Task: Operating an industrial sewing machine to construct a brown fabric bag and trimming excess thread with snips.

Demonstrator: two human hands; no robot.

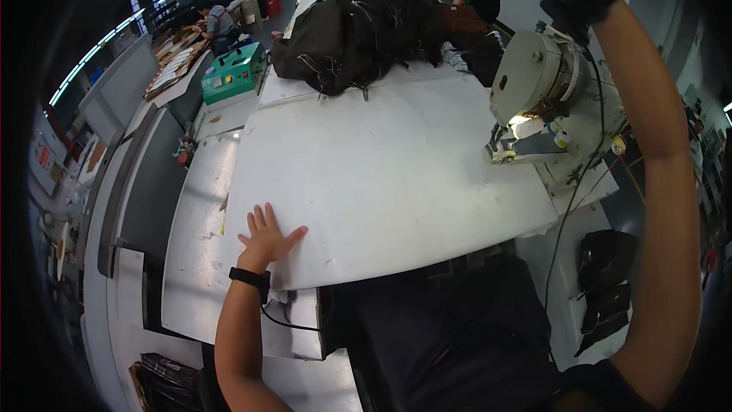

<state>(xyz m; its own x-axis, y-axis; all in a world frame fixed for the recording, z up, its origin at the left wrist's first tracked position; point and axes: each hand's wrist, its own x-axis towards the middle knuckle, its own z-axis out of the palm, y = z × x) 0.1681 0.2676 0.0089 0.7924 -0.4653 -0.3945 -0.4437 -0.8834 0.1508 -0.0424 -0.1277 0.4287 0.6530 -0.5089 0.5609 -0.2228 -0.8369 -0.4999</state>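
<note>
The left hand lies flat, fingers spread, grasping nothing, on the white table near its front-left corner. The right arm reaches up above the sewing machine; its grip cannot be told.

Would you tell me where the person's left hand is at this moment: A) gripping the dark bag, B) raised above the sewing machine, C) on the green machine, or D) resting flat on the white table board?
D: the left hand lies palm-down, fingers spread, on the white table board, near its front left corner.
</note>
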